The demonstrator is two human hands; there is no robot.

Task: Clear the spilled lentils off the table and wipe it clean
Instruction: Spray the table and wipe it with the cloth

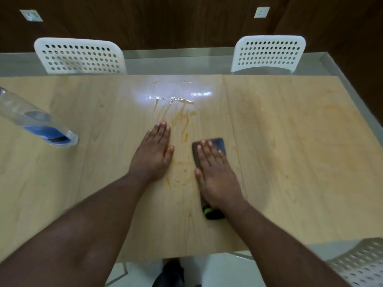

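A pale wood-grain table [290, 141] is seen from above, its top made of panels joined at visible seams. Orange smears [182, 119] of spilled lentil residue are spread down the middle of the surface, from a wet, glossy patch [174, 94] near the far edge, where a ceiling light is reflected, toward smaller orange flecks [176, 177] between the two hands. A fainter orange haze is visible on the right-hand panel.

The left hand [153, 154] is laid flat on the table just left of the smears, its fingers straight and together; nothing is held in its grip. The right hand [215, 172] is pressed palm-down, fingers straight, on a dark grey cloth or pad [217, 142], whose far part shows beyond the fingertips; the grip is open, with no fingers curled around it. A black and green object [213, 213] is partly hidden under the right wrist and cannot be identified.

At the left edge a clear plastic bottle [31, 119] with a blue band stands on the table, stretched by the wide lens.

Two white perforated chairs [80, 56] are set along the far side, the second one [269, 53] to the right, and the corner of a third [360, 264] is seen at the lower right. Behind them a dark wood-panelled wall [165, 21] carries two white sockets [31, 15], one to the left and another [261, 12] to the right. A light floor and a dark shoe [172, 272] are visible below the near table edge.
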